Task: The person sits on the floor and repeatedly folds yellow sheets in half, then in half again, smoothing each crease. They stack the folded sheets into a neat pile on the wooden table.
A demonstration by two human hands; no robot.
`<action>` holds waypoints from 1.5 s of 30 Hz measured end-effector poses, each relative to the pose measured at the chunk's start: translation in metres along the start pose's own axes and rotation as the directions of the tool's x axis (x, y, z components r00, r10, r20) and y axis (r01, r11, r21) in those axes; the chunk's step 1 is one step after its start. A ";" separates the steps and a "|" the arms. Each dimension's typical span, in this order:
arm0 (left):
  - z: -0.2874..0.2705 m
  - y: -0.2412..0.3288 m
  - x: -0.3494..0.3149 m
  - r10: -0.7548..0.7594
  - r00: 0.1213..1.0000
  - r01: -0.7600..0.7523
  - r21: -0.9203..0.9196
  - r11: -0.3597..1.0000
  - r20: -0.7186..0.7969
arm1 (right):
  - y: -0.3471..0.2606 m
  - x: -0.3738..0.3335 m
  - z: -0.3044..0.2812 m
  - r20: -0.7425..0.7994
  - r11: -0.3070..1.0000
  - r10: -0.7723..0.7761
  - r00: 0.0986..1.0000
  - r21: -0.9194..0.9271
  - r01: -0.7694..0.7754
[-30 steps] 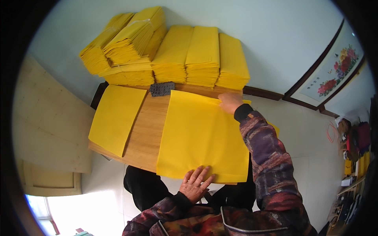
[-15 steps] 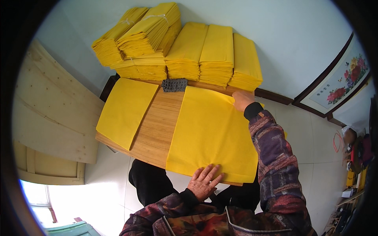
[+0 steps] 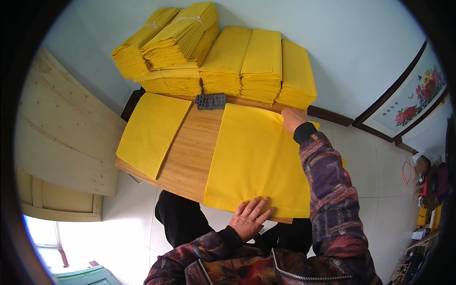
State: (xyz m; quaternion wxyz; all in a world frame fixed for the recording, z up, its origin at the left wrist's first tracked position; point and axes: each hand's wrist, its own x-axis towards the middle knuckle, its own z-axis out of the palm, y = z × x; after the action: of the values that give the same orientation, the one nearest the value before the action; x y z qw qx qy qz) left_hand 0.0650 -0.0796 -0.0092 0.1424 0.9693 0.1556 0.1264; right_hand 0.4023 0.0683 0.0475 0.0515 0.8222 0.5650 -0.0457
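A large yellow sheet [image 3: 256, 156], felt-like with a faint crease, lies over the right part of the wooden table and overhangs its near edge. Flat on the sheet's near edge rests my left hand [image 3: 251, 218], fingers spread. My right hand [image 3: 293, 118] is closed at the far right part of the sheet, gripping its edge; its fingertips are partly hidden. Left of the sheet, a smaller yellow piece [image 3: 154, 133] lies on the tabletop [image 3: 190, 147]. At the table's far side sits a dark grey textured block [image 3: 211, 101], near the sheet's far left corner.
Tall stacks of folded yellow sheets [image 3: 261, 57] stand along the far edge by the wall, some bundles [image 3: 180, 35] tied with white string. Wooden boards [image 3: 71, 128] lean at the left. A framed flower picture [image 3: 408, 104] and assorted items [image 3: 430, 204] are at the right.
The large sheet has shifted slightly to the right, and my left hand has slid a little right with it. My right hand stays at the far edge, almost unmoved.
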 end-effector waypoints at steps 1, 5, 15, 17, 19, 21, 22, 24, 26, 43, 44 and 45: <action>0.000 0.000 0.000 0.001 1.000 -0.001 0.001 1.000 0.001 | 0.000 0.000 -0.001 0.002 1.000 0.008 1.000 -0.003 -0.008; -0.001 0.001 0.000 -0.003 1.000 0.004 -0.014 1.000 0.022 | 0.002 0.000 -0.002 0.017 1.000 0.021 1.000 -0.010 -0.021; -0.003 0.000 0.002 -0.009 0.998 0.011 -0.032 0.999 0.069 | 0.008 0.006 0.021 -0.207 0.995 -0.022 0.978 0.087 0.040; -0.003 -0.001 0.002 0.017 0.999 -0.016 -0.027 1.000 0.043 | 0.005 0.001 0.019 -0.298 0.997 0.011 0.954 0.076 0.013; -0.004 0.000 0.003 0.025 0.999 -0.024 -0.028 0.999 0.036 | 0.002 -0.013 0.012 -0.417 0.995 0.026 0.908 0.102 0.018; -0.004 0.000 0.003 0.023 0.999 -0.022 -0.035 0.999 0.024 | -0.009 -0.033 0.004 -0.407 0.993 0.052 0.912 0.116 -0.005; -0.005 0.001 0.003 0.019 0.999 -0.019 -0.024 1.000 0.026 | -0.018 -0.047 0.001 -0.412 0.986 -0.003 0.911 0.152 0.072; -0.004 0.001 0.003 0.011 0.999 -0.010 -0.012 1.000 0.030 | -0.036 -0.082 -0.001 -0.411 0.954 -0.099 0.906 0.220 0.204; -0.002 0.001 0.003 0.000 1.000 0.000 0.007 1.000 0.025 | -0.054 -0.119 0.002 -0.362 0.908 -0.237 0.901 0.247 0.338; -0.052 -0.029 -0.041 -0.250 0.963 0.250 -0.015 0.968 -0.099 | 0.014 -0.307 0.054 -0.169 0.199 0.364 0.916 0.975 0.101; -0.053 -0.038 -0.044 -0.307 0.948 0.305 -0.028 0.952 -0.087 | 0.017 -0.307 0.060 -0.191 0.194 0.376 0.907 0.973 0.125; -0.053 -0.045 -0.045 -0.315 0.942 0.318 0.014 0.948 -0.115 | 0.020 -0.306 0.066 -0.215 0.178 0.381 0.899 0.972 0.157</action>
State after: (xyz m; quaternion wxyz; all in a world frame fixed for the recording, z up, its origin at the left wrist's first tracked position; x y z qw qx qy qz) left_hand -0.0037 -0.0411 0.0165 0.1360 0.9253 0.3190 0.1533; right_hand 0.3104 -0.2305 0.0235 -0.6013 0.6920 0.3361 -0.2158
